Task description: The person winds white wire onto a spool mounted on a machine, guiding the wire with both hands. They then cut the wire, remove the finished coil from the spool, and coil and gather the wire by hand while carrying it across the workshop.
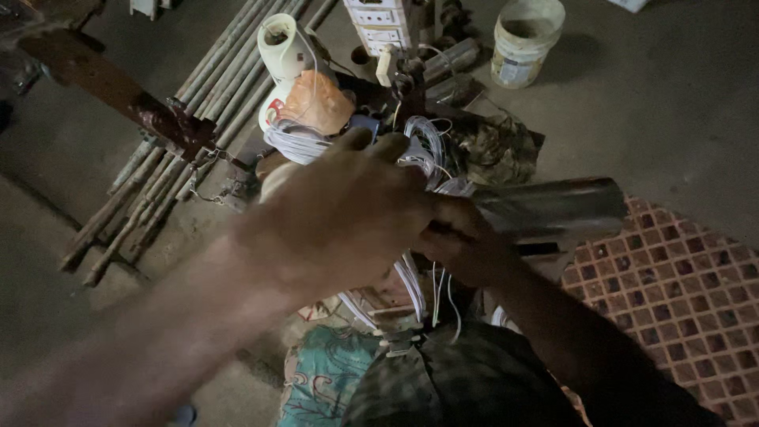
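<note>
A: Which containers are showing, biggest first?

B: A white plastic bucket [525,39] is standing on the concrete floor [664,103] at the top right, open, with what looks like a dull residue inside. A white jug [283,47] is sitting on the bundle of bamboo poles [198,111], its mouth dark; I cannot tell what is in it. An orange plastic bag [318,103] is lying just below the jug, bulging.

A: And the room at the edges?

B: Bare floor is running along the right and upper left. A patterned red mat [680,277] is covering the lower right corner. A rusty metal bar [111,91] is crossing the poles at the upper left.

A: The hands?

B: The left hand [348,213], blurred, is curling over a coil of white wires [419,154] at the centre, fingers bent, seemingly gripping it. The right hand [462,241] is closing around the end of a dark metal pipe [553,207], which is pointing right over the mat. Loose wire strands are hanging beneath both hands.

A: Anything crowding them?

B: A camouflage cloth [498,146] is lying just behind the wires, and a teal patterned cloth [328,379] is lying below.
</note>
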